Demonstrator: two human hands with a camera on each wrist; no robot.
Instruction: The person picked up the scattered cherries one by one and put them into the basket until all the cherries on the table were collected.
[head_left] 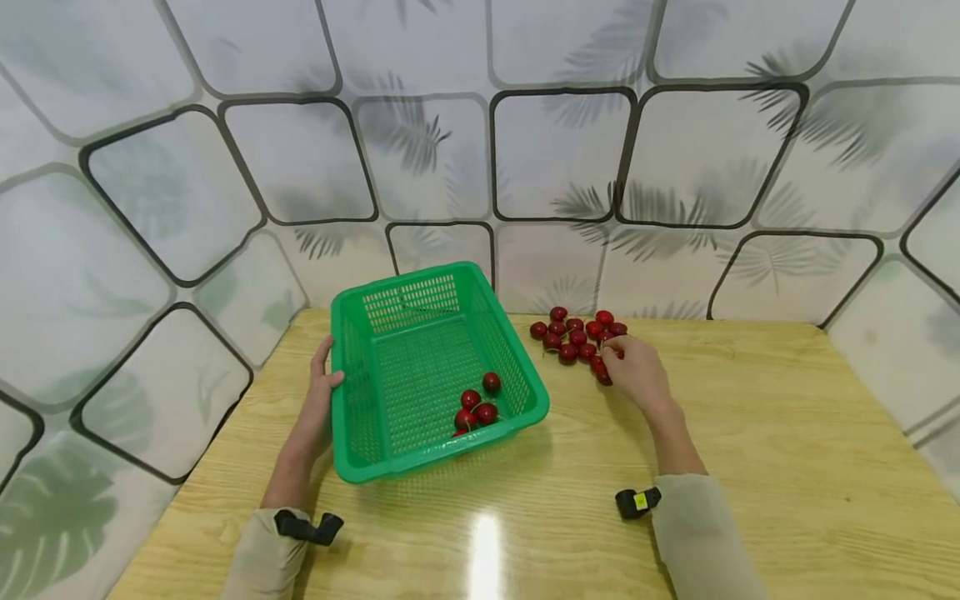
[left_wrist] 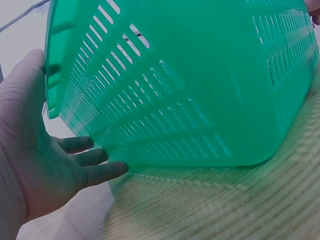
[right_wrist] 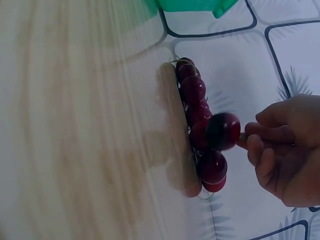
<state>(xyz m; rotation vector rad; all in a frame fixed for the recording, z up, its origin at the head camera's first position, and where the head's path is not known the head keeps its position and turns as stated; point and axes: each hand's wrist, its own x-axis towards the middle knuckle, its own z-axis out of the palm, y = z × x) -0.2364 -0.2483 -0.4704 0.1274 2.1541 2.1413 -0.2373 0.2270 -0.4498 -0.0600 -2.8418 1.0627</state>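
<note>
Pinching cherry (right_wrist: 223, 131); basket rim (head_left: 442, 452) apart

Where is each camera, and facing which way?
Head: worn there, facing forward and down at the green basket and cherries; left hand, right hand and forearms show.
Left wrist: worn there, facing the basket's side; left hand shows.
Right wrist: worn there, facing the cherries; right hand shows.
Head and right wrist share the cherries.

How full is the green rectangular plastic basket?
Mostly empty: the basket holds a few round red cherries near one corner; most of its mesh floor shows bare.
</note>
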